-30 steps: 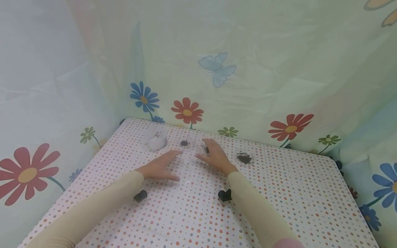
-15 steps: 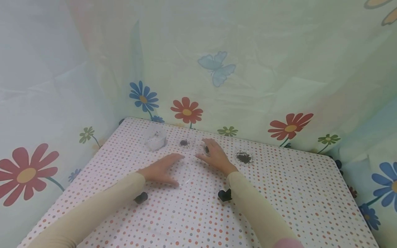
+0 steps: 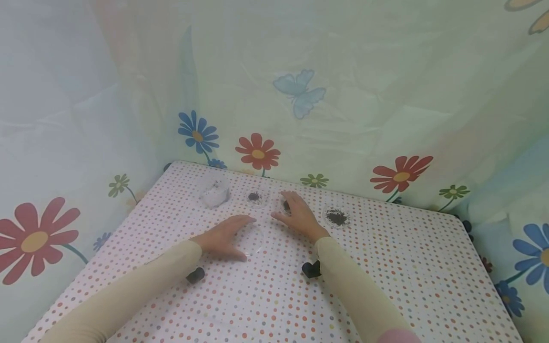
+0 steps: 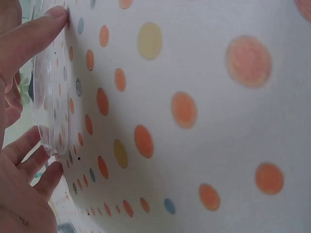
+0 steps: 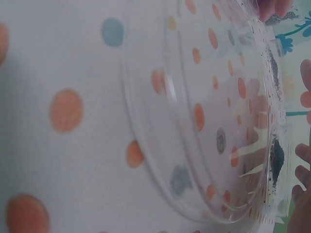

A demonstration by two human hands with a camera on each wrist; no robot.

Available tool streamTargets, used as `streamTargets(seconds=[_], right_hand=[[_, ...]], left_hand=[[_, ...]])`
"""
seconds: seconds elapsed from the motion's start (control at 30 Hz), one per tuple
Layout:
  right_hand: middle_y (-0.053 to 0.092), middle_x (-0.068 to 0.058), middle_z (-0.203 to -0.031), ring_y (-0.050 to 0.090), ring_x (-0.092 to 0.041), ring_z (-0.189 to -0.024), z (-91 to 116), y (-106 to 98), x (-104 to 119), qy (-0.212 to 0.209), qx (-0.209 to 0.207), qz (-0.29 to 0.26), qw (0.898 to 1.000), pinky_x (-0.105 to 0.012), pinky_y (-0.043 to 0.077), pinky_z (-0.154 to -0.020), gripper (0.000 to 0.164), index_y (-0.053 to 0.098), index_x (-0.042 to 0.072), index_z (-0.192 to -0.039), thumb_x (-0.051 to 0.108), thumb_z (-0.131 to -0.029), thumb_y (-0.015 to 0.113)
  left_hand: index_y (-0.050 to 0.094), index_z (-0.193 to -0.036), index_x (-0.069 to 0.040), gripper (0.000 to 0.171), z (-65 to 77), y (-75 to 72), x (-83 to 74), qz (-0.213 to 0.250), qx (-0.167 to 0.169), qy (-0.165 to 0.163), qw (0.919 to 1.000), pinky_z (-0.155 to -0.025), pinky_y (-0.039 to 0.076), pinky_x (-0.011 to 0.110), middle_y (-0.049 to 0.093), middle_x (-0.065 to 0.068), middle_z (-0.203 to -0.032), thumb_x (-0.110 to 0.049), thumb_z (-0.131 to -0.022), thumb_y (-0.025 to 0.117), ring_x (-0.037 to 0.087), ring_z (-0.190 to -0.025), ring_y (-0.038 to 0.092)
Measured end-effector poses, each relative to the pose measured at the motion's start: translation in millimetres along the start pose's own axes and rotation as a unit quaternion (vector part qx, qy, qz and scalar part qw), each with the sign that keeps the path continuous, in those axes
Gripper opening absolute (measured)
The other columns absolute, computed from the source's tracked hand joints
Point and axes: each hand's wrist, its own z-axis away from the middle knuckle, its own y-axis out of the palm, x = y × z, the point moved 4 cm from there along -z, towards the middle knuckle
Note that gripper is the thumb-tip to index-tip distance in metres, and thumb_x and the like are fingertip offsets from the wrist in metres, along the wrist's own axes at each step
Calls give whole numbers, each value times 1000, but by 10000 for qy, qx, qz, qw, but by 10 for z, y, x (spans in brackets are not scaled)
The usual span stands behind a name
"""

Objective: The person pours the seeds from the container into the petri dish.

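A clear, round shallow dish [image 3: 259, 247] with a low rim lies on the dotted cloth, with nothing visible inside. My left hand [image 3: 225, 238] curves loosely about its left side, thumb and fingers spread; the left wrist view has fingers near the dish rim [image 4: 51, 116]. Farther right, my right hand [image 3: 302, 220] reaches over a small clear dish holding dark crumbly grains [image 3: 286, 206], its fingers spread and partly hiding it. Whether those fingertips touch that dish, I cannot tell. The clear dish [image 5: 194, 145] fills much of the right wrist view.
Behind stand a clear tub [image 3: 216, 194] with white contents and dark specks, and a clear dish with a dark heap [image 3: 254, 196]. Another dish with dark grains [image 3: 337, 217] lies right of my right hand. A flowered curtain [image 3: 343, 119] backs the table.
My left hand has shifted slightly toward me, and its thumb has moved away from over the clear dish to near its edge. The right hand stays almost still.
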Motion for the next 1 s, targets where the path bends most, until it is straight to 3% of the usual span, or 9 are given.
streamTargets(seconds=[0.5, 1.0], right_hand=[[32, -4, -147, 28, -25, -137, -6, 4, -5, -5, -12, -23, 10000, -48, 27, -111, 78, 32, 21, -141, 59, -78, 59], [30, -5, -148, 26, -26, -138, -19, 11, -19, -87, 48, -42, 9999, -49, 26, -111, 79, 30, 20, -142, 59, -79, 57]], left_hand=[[19, -142, -42, 90, -22, 46, 25, -2, 25, -115, 9999, -113, 24, 45, 23, -16, -150, -55, -69, 70, 14, -140, 21], [18, -142, -41, 88, -66, -15, 5, 102, -50, -14, 9999, -112, 25, 46, 24, -11, -150, -50, -72, 70, 17, -140, 22]])
